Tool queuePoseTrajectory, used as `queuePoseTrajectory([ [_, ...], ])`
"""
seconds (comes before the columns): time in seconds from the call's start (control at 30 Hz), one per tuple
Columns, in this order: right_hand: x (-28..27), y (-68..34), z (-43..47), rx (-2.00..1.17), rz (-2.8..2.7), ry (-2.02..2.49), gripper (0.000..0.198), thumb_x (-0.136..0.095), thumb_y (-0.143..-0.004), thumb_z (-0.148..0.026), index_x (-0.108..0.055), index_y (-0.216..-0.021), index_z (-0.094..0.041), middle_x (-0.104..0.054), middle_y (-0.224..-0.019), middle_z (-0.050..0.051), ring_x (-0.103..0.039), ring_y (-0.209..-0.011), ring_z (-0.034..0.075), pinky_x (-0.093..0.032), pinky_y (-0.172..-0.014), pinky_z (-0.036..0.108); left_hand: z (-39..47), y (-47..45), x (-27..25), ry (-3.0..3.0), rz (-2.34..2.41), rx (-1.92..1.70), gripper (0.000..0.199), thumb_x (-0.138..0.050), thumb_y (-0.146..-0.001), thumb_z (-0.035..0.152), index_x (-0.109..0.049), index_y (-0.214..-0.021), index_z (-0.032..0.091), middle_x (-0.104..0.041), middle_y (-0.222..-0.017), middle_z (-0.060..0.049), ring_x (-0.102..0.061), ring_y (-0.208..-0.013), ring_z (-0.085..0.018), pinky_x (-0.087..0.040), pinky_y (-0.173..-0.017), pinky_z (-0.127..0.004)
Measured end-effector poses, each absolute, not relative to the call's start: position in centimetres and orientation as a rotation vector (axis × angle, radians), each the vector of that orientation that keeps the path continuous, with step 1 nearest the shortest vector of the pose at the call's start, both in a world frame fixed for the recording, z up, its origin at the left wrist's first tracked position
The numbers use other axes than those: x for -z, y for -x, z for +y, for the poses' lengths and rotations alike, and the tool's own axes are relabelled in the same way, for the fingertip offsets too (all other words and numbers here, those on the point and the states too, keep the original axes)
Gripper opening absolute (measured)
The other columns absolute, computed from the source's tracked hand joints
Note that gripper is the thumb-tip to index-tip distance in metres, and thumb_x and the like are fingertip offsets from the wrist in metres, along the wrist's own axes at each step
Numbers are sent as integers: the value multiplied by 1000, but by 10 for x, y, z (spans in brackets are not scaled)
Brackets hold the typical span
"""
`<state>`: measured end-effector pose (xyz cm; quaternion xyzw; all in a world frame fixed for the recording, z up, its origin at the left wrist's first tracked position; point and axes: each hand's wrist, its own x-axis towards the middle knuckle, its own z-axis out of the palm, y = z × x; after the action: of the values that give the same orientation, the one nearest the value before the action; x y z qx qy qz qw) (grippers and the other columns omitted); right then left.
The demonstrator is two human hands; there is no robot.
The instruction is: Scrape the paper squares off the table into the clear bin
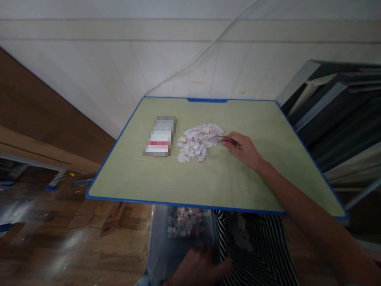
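Dim light covers the pale green, blue-rimmed tabletop [139, 178]; below, the left fingers [204, 255] blur in shadow. Glare streaks the brown wooden floor [65, 246]; coarse pixels mask a white-and-red rectangle [161, 137].

On the bench [133, 182], a heap of scraps [195, 141] is flanked by a flat item [160, 135] on its left and the right hand [244, 147] on its right. A utensil [216, 138] is held towards the heap. Behind, the bench is backed by a wall [113, 67]. Lower, before it, more scraps [186, 222] are contained in a bin [157, 248].
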<state>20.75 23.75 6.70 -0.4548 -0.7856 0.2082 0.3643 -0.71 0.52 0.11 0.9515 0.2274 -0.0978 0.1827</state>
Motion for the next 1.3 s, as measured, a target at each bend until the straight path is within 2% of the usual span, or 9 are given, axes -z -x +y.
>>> queuePoseTrajectory([
  [0.1, -65, -208, 242, -529, -2146, 1127, 42, -46, -87, -52, -61, -73, -15, -54, -68, 4, -47, -60, 14, -36, -56, 27, 7, 7, -6, -2679, 650, 305, 53, -55, -91, 13, -27, -135, 21, -65, -88, -7, -65, -69, -21, -53, -51, -26],
  [0.27, -73, -220, 237, -651, -2137, 1140, 40, -50, -85, -51, -58, -67, -16, -48, -59, 0, -45, -55, 13, -33, -52, 25, 8, 5, -6, -2653, 639, 344, 54, -55, -91, 12, -26, -135, 21, -66, -90, -7, -65, -70, -22, -53, -50, -27],
  [0.4, -72, -218, 236, -622, -2061, 1199, 36, -50, -85, -48, -60, -71, -16, -51, -62, 1, -45, -56, 12, -33, -53, 25, 7, 5, -4, -2627, 637, 347, 54, -54, -92, 12, -24, -136, 21, -66, -93, -8, -66, -73, -22, -55, -53, -29],
  [0.6, -79, -223, 233, -1033, -2167, 1101, 34, -56, -82, -48, -59, -71, -16, -60, -66, 3, -53, -61, 14, -39, -56, 25, 9, 6, -8, -2609, 633, 397, 51, -52, -94, 14, -25, -137, 22, -65, -98, -9, -66, -78, -22, -57, -58, -30],
  [0.83, -89, -228, 226, -1070, -2237, 1049, 36, -54, -85, -48, -65, -81, -14, -63, -71, 4, -54, -63, 12, -40, -56, 24, 7, 6, -5, -2639, 630, 336, 50, -54, -93, 14, -27, -136, 21, -65, -91, -8, -66, -72, -22, -56, -53, -29],
  [0.97, -90, -222, 224, -1177, -2411, 967, 37, -52, -87, -47, -62, -73, -15, -58, -63, 0, -50, -57, 11, -36, -52, 23, 6, 7, -5, -2640, 645, 345, 50, -54, -93, 14, -29, -134, 21, -65, -90, -7, -66, -72, -22, -55, -53, -29],
  [1.07, -95, -228, 223, -1143, -2406, 979, 37, -54, -86, -48, -60, -67, -16, -52, -57, -2, -44, -52, 9, -30, -48, 23, 5, 8, -5, -2627, 652, 323, 52, -56, -92, 13, -29, -135, 22, -65, -92, -7, -65, -73, -21, -55, -55, -28],
  [1.3, -103, -250, 225, -1275, -2270, 1121, 36, -60, -80, -48, -58, -63, -17, -52, -53, -2, -45, -50, 9, -31, -45, 23, 5, 9, -2, -2634, 649, 289, 55, -56, -90, 10, -26, -134, 21, -65, -95, -8, -64, -75, -21, -54, -56, -28],
])
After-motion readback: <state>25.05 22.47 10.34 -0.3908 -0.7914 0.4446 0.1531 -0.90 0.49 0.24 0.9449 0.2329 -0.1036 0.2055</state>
